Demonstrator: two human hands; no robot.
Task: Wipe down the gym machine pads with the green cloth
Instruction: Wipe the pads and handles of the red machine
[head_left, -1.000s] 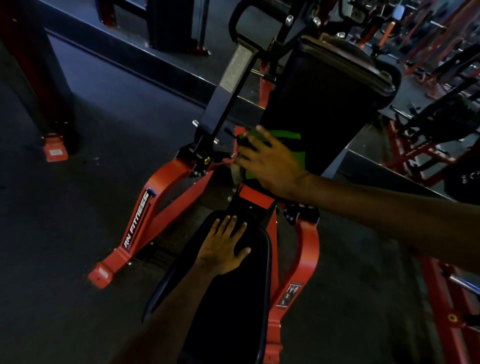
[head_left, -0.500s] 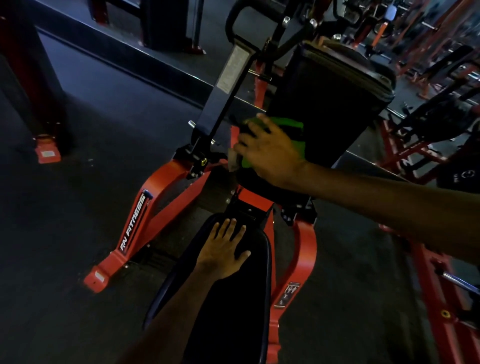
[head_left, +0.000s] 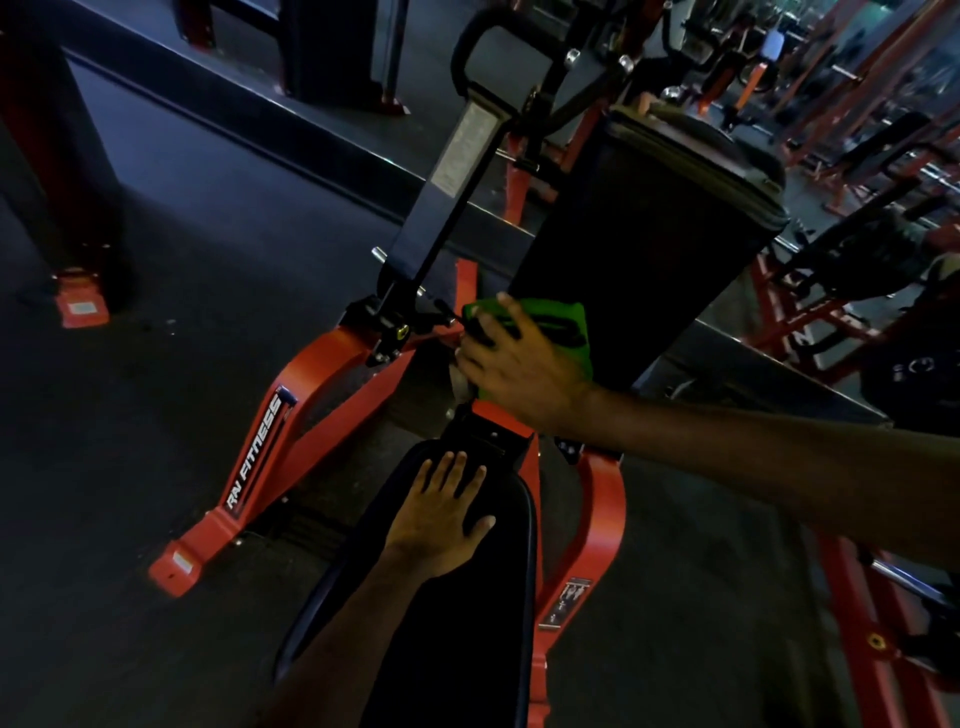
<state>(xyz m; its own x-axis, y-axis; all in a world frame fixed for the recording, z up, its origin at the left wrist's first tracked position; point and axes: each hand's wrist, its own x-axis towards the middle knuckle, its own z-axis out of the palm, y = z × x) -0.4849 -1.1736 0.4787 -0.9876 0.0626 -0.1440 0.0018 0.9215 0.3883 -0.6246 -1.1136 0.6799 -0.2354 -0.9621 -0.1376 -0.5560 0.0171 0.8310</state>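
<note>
A red-framed gym machine fills the middle of the head view. Its black upright chest pad (head_left: 644, 234) rises in the centre, and its black seat pad (head_left: 483, 623) lies below, near me. My right hand (head_left: 519, 371) presses the green cloth (head_left: 558, 325) flat against the lower left part of the upright pad, covering much of the cloth. My left hand (head_left: 439, 519) rests palm down, fingers spread, on the front end of the seat pad and holds nothing.
A red frame leg (head_left: 260, 457) marked RN FITNESS slants to the floor at left. A black lever arm with a handle (head_left: 457, 171) stands left of the pad. Other red machines (head_left: 857, 130) crowd the right and back. A red post foot (head_left: 80, 306) is far left.
My right hand with the green cloth has slid a short way along the bottom of the upright pad. My left hand has stayed on the seat pad.
</note>
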